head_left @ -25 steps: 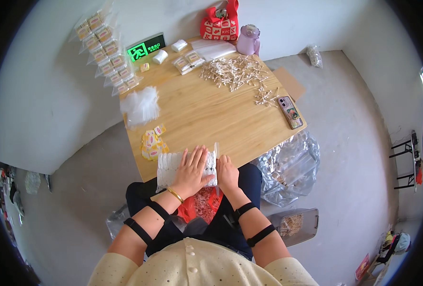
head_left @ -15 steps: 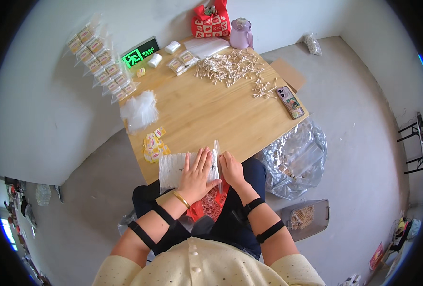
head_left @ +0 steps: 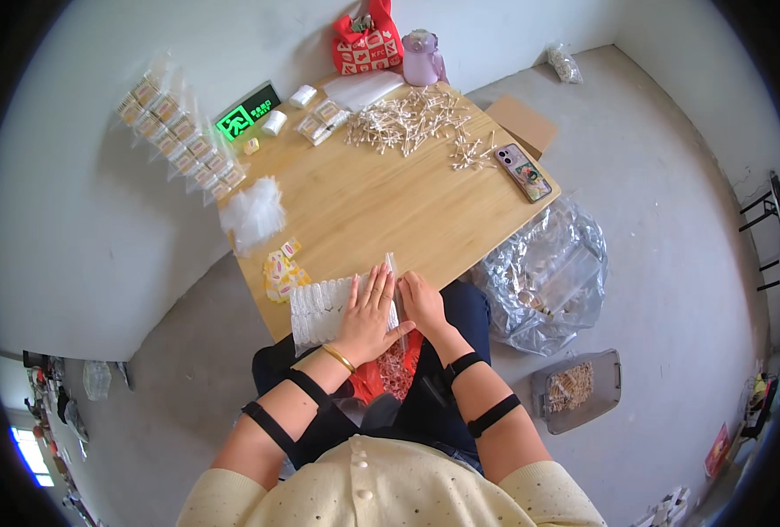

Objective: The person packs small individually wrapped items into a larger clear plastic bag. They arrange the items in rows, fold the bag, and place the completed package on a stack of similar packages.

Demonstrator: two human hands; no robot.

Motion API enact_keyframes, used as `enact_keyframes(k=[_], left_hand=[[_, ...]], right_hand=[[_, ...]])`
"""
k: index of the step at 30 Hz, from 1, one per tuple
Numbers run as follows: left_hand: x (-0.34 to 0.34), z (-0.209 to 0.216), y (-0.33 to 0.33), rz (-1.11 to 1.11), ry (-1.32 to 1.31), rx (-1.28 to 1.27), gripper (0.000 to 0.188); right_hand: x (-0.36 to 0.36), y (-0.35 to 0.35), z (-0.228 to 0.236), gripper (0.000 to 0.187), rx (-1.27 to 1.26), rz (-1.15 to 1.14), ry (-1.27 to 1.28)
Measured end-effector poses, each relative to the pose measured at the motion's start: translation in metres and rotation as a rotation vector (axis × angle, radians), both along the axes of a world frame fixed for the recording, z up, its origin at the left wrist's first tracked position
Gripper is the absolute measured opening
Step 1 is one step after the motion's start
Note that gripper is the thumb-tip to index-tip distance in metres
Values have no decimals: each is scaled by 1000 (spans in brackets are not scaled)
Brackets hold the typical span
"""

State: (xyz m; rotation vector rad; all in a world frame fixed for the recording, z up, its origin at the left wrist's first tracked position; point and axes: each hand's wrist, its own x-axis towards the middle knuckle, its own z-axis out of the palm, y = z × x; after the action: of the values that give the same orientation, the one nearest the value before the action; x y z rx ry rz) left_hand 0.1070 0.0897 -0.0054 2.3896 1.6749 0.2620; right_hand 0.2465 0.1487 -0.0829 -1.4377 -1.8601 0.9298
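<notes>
At the table's near edge, partly over my lap, lies a clear plastic bag (head_left: 314, 309) filled with white ribbed packs. My left hand (head_left: 370, 314) rests flat on it, fingers stretched out and close together. At the bag's right end, beside an upright strip of clear plastic, my right hand (head_left: 422, 301) has its fingers curled and pinched on the edge. Just what the right fingertips grip is partly hidden. Below the hands, a red bag (head_left: 396, 373) of small pale pieces sits in my lap. Yellow-and-white labels (head_left: 282, 274) lie scattered left of the filled bag.
Empty clear bags (head_left: 255, 213) and stacked filled packets (head_left: 179, 132) are at the left. Loose cotton swabs (head_left: 405, 120) are heaped at the back, near a purple bottle (head_left: 422, 57). A phone (head_left: 523, 173) lies by the right edge. A plastic sack (head_left: 548, 272) and grey bin (head_left: 596, 400) stand on the floor.
The view has shifted slightly. My left hand stays flat on the bag, and my right hand has moved a little along its right end, still closed.
</notes>
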Motion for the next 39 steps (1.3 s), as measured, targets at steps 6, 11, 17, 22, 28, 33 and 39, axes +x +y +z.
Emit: enact_keyframes(k=[6, 11, 17, 22, 28, 33, 39], left_hand=[[-48, 8, -2, 237, -240, 47, 79], [-90, -11, -49, 365, 53, 8, 77], [-129, -48, -40, 644, -686, 139, 63], [-155, -38, -45, 920, -1217, -469, 63], [-137, 18, -56, 816, -1452, -77, 55], [-126, -8, -85, 792, -1456, -107, 57], [-115, -3, -98, 738, -785, 73, 61]], right_hand=[[8, 5, -6, 25, -24, 43, 53], [4, 4, -5, 29, -44, 1, 115], [-7, 3, 10, 45, -205, -2, -49], [-21, 9, 17, 47, -428, 146, 4], [-26, 5, 48, 46, -328, -71, 791], [-10, -5, 42, 42, -266, 63, 641], [1, -17, 69, 35, -174, 36, 206]])
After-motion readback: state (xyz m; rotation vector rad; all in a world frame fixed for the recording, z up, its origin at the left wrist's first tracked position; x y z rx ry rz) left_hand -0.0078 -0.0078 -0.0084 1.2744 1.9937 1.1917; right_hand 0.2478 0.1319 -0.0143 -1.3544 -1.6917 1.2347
